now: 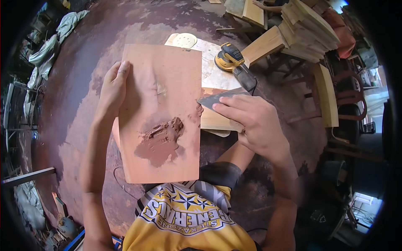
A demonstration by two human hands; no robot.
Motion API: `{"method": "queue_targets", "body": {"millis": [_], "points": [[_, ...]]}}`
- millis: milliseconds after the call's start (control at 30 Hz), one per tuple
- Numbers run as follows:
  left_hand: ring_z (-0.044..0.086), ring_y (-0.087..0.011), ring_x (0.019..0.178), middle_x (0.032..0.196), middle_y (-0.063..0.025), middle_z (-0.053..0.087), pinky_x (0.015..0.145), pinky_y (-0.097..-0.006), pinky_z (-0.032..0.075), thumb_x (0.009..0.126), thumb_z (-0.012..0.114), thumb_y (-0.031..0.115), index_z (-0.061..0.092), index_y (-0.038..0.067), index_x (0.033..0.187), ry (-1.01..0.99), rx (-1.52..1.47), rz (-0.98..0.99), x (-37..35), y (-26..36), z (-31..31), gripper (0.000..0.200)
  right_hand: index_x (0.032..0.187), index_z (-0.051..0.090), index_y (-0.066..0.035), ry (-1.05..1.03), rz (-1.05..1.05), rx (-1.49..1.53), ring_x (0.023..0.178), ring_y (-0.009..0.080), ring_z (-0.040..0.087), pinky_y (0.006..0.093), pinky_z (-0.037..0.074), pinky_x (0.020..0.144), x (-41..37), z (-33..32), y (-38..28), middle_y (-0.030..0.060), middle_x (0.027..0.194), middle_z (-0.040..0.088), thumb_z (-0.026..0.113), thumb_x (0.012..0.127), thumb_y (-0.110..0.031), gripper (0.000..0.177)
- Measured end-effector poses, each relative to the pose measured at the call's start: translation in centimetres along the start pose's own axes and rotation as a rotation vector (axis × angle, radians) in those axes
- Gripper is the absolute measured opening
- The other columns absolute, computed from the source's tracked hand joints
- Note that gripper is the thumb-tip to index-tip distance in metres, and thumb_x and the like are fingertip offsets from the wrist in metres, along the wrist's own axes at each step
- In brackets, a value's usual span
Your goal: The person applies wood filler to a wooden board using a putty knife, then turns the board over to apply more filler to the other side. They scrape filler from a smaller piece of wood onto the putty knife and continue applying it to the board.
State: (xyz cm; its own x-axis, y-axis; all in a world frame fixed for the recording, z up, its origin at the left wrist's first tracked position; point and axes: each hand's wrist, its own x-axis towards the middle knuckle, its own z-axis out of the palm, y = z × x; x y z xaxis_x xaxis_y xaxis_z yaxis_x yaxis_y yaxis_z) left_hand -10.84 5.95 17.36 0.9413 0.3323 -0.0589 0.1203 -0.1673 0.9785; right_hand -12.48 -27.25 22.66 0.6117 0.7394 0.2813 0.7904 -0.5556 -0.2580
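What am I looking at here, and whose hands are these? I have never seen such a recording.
No machine here: a person wears one camera on the head, looking down at their own bare hands; the wide lens bends the edges. The left hand grips the left edge of a reddish board, which carries a lump of red-brown paste. The right hand holds a flat putty knife, its blade at the board's right edge. Behind the board lie a yellow sander and a round sanding disc; planks are stacked further back.
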Motion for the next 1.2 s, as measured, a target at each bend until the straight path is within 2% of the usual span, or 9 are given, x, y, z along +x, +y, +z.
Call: {"method": "queue_targets", "body": {"millis": [300,400,600,700,867,900,1000,1067,1200], "points": [[0.052,-0.0084,0.083,0.09,-0.0033,0.059,0.075,-0.0287,0.045,0.103,0.046,0.037,0.059,0.002,0.11,-0.038,0.125,-0.135,2.9,-0.3,2.8,0.038,0.107,0.071,-0.01,-0.102,0.068,0.144,0.099,0.0297,0.065,0.0393,0.05,0.078,-1.1,2.9,1.4,0.0088,0.105,0.07,0.06,0.065,0.003,0.045],[0.053,-0.0096,0.082,0.09,-0.0035,0.06,0.074,-0.0295,0.045,0.103,0.046,0.036,0.059,0.001,0.111,0.015,0.27,-0.015,7.3,-4.0,2.7,0.038,0.103,0.072,-0.007,-0.2,0.184,0.313,0.098,0.0331,0.064,0.0394,0.051,0.081,-0.5,2.5,2.6,0.01,0.102,0.071,0.057,0.063,0.005,0.044],[0.06,-0.0159,0.072,0.084,-0.0081,0.061,0.057,-0.0352,0.052,0.103,0.045,0.033,0.057,-0.001,0.104,0.197,0.019,-0.212,16.9,-8.1,2.5,0.037,0.12,0.066,-0.003,-0.055,0.348,0.917,0.098,0.0175,0.065,0.0293,0.048,0.09,-3.5,6.3,8.3,0.0126,0.111,0.07,0.063,0.086,-0.002,0.034],[0.065,-0.0205,0.075,0.091,-0.0128,0.064,0.058,-0.0357,0.054,0.101,0.045,0.025,0.058,-0.004,0.105,0.365,0.006,-0.302,23.5,-13.5,2.5,0.032,0.12,0.063,0.007,0.104,0.729,1.301,0.099,0.0103,0.061,0.0241,0.047,0.089,-5.0,7.5,9.6,0.0089,0.109,0.069,0.062,0.087,-0.002,0.034],[0.07,-0.029,0.087,0.111,-0.0215,0.063,0.066,-0.0381,0.06,0.09,0.045,0.002,0.055,-0.011,0.117,0.526,-0.36,-0.342,28.4,-18.8,7.5,0.032,0.119,0.062,0.009,0.096,0.841,1.27,0.098,0.0122,0.062,0.0247,0.047,0.089,-6.7,12.0,12.7,0.0127,0.111,0.068,0.056,0.084,0.002,0.036],[0.071,-0.029,0.085,0.107,-0.0198,0.066,0.06,-0.0374,0.06,0.088,0.046,-0.005,0.055,-0.009,0.118,0.598,-0.48,-0.302,31.4,-22.4,8.2,0.031,0.119,0.062,0.009,0.1,0.833,1.232,0.099,0.0124,0.061,0.0247,0.047,0.09,-6.0,13.1,12.6,0.013,0.11,0.068,0.056,0.085,0.002,0.035],[0.069,-0.0309,0.094,0.116,-0.0207,0.062,0.071,-0.0405,0.063,0.094,0.041,0.002,0.05,-0.007,0.125,0.545,-0.544,-0.283,32.2,-24.2,12.9,0.034,0.119,0.063,0.005,0.096,0.781,1.087,0.099,0.0183,0.065,0.0279,0.048,0.09,-3.7,17.1,12.1,0.0156,0.108,0.07,0.052,0.082,0.005,0.039],[0.069,-0.0307,0.094,0.117,-0.0208,0.061,0.073,-0.041,0.063,0.096,0.04,0.007,0.049,-0.007,0.126,0.635,-0.423,-0.407,28.7,-20.3,16.0,0.035,0.117,0.066,0.001,-0.063,0.684,0.709,0.099,0.0281,0.066,0.0337,0.05,0.089,-0.5,17.4,10.8,0.0175,0.109,0.069,0.052,0.076,0.007,0.043],[0.068,-0.0301,0.095,0.115,-0.0194,0.06,0.076,-0.0416,0.062,0.097,0.042,0.012,0.049,-0.009,0.126,0.587,-0.551,-0.493,29.0,-24.0,15.1,0.037,0.12,0.065,-0.006,-0.138,0.546,0.504,0.101,0.031,0.066,0.0365,0.051,0.084,3.4,20.7,8.6,0.0181,0.113,0.067,0.055,0.079,0.007,0.044]]}}
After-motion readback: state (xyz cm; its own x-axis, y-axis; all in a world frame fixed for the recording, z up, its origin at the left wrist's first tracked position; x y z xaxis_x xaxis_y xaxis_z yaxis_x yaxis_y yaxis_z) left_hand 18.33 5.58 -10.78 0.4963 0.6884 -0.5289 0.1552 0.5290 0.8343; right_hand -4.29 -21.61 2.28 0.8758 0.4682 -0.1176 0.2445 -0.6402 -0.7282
